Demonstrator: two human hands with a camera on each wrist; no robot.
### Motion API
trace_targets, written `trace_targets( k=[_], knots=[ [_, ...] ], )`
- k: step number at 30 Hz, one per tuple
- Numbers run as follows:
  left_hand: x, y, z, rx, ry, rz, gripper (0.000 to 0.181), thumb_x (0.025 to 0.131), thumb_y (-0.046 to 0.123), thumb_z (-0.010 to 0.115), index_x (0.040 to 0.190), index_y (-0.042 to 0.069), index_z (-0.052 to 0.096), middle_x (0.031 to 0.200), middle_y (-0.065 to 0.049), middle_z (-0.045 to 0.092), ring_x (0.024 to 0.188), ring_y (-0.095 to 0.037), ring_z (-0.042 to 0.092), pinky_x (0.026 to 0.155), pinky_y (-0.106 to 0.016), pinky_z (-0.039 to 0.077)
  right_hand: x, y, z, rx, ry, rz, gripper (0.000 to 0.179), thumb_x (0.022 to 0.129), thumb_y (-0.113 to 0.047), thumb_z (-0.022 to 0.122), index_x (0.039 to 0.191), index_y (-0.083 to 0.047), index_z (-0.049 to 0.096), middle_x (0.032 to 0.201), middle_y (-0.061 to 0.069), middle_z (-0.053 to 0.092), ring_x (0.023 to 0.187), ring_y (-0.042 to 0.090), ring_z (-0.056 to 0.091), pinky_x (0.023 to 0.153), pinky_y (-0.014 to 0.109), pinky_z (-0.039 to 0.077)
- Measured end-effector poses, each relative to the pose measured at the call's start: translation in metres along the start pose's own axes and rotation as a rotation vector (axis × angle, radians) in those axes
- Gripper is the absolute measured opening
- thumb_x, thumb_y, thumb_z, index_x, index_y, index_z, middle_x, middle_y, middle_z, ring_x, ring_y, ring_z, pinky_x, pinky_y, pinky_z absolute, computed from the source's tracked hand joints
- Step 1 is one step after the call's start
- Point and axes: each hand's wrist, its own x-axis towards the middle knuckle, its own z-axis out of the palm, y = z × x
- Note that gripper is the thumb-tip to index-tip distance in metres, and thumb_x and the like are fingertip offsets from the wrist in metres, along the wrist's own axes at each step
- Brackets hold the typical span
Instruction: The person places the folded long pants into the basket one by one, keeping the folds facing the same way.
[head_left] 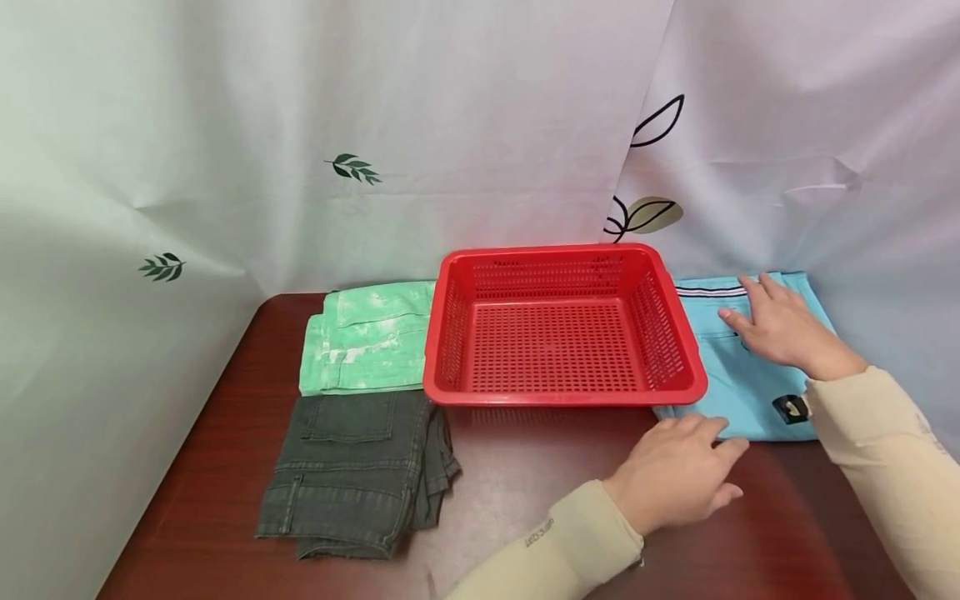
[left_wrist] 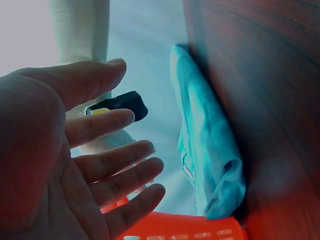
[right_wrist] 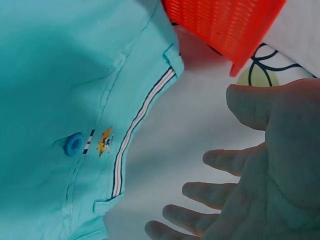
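Folded light-blue trousers (head_left: 731,367) lie on the table at the right, partly under the red basket's right side. Over their far right part hovers my right hand (head_left: 787,329), fingers spread and holding nothing. In the right wrist view the light-blue trousers (right_wrist: 55,95) show a striped waistband, a blue button and a small embroidered patch beside that hand (right_wrist: 250,180). My left hand (head_left: 678,471) is near their front edge with its fingers extended. The left wrist view shows this left hand (left_wrist: 85,160) with nothing in its palm and the trousers (left_wrist: 207,145) beyond the fingertips.
A red perforated basket (head_left: 562,398) stands in the middle at the back. Left of it lie folded green tie-dyed trousers (head_left: 367,333), with folded dark grey jeans (head_left: 345,467) in front. A pale curtain (head_left: 450,108) hangs behind the brown table (head_left: 510,492).
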Motion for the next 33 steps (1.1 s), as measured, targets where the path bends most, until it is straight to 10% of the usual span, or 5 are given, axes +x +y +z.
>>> trace_targets(
  k=[15,33],
  knots=[
    [0.015,0.007,0.020,0.083,-0.029,-0.105,0.038,0.094,0.059,0.060,0.125,0.036,0.060,0.111,0.011,0.050,0.108,-0.005,0.045,0.091,-0.023,0.040,0.029,0.008,0.005,-0.050,-0.073,-0.016,0.072,0.103,-0.023,0.051,0.149,0.020,0.016,0.148,0.050,0.007,0.133,0.068,0.011,0.105,0.078,0.016],
    [0.025,0.010,0.036,0.027,-0.146,-0.191,0.038,0.093,0.058,0.063,0.124,0.038,0.056,0.129,0.011,0.045,0.128,-0.008,0.034,0.110,-0.028,0.029,0.066,0.035,0.017,-0.182,-0.094,-0.083,0.056,0.097,-0.003,0.048,0.143,0.019,0.026,0.142,0.045,0.023,0.132,0.064,0.020,0.106,0.074,0.022]
  ],
)
